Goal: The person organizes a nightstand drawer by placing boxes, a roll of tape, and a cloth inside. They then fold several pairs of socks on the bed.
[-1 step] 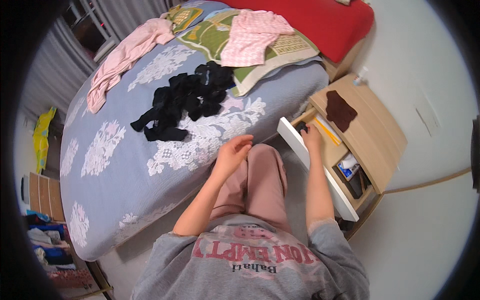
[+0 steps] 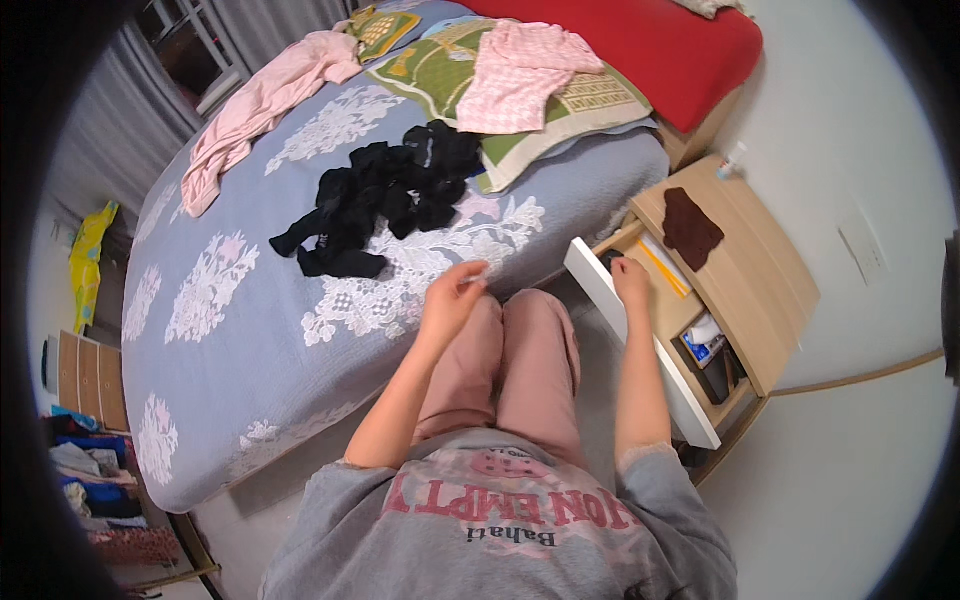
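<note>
My right hand (image 2: 632, 281) reaches into the pulled-out drawer (image 2: 640, 345) of the wooden bedside cabinet. Its fingers are curled at a small black thing (image 2: 608, 258) in the drawer's far left corner; its kind is hard to make out. Above my lap, beside the bed's edge, my left hand (image 2: 450, 303) hovers with its fingers a little apart and slightly blurred, and I see nothing held in it. A loose pile of black socks (image 2: 345, 215) lies on the bed, beyond my left hand.
Yellow pencil-like sticks (image 2: 662, 265) and an open box with a white tube (image 2: 704, 330) lie in the drawer. A dark brown cloth (image 2: 692, 228) and small bottle (image 2: 733, 160) stand on the cabinet top (image 2: 755, 255). Pink clothes (image 2: 525, 75) lie on the bed (image 2: 210, 370).
My left hand has shifted a little left and its fingers have drawn in. My right hand's fingers have curled more at the black thing. The whole view has shifted slightly.
</note>
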A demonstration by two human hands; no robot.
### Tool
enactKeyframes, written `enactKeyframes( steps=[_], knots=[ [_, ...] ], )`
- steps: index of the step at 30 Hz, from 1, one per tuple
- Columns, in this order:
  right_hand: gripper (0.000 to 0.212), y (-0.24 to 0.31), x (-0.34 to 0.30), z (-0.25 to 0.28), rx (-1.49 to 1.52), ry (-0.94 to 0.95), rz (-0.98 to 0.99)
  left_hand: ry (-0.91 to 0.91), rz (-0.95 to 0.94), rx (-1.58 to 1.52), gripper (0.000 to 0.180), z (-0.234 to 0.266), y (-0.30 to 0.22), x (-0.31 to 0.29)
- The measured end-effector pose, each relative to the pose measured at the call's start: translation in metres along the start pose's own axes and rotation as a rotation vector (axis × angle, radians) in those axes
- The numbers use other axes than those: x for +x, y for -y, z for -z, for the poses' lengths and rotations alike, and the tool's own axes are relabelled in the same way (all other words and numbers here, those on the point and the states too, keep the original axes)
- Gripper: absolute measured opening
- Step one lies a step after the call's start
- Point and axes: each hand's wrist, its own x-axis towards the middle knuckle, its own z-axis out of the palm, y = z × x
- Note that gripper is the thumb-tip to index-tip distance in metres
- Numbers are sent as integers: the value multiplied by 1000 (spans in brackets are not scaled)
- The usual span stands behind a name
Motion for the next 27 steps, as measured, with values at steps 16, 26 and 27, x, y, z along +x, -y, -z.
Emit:
enactKeyframes(
  steps=[16, 26, 27],
  knots=[
    [17, 159, -56, -31, 630, 90, 258, -530, -309, 493, 20, 84, 27, 49],
    [80, 282, -113, -70, 1797, 1091, -355, -478, 46, -948, 22, 97, 31, -37],
    [84, 283, -116, -71, 1872, 1064, -342, -444, 101, -1001, 20, 100, 31, -41]
  ],
)
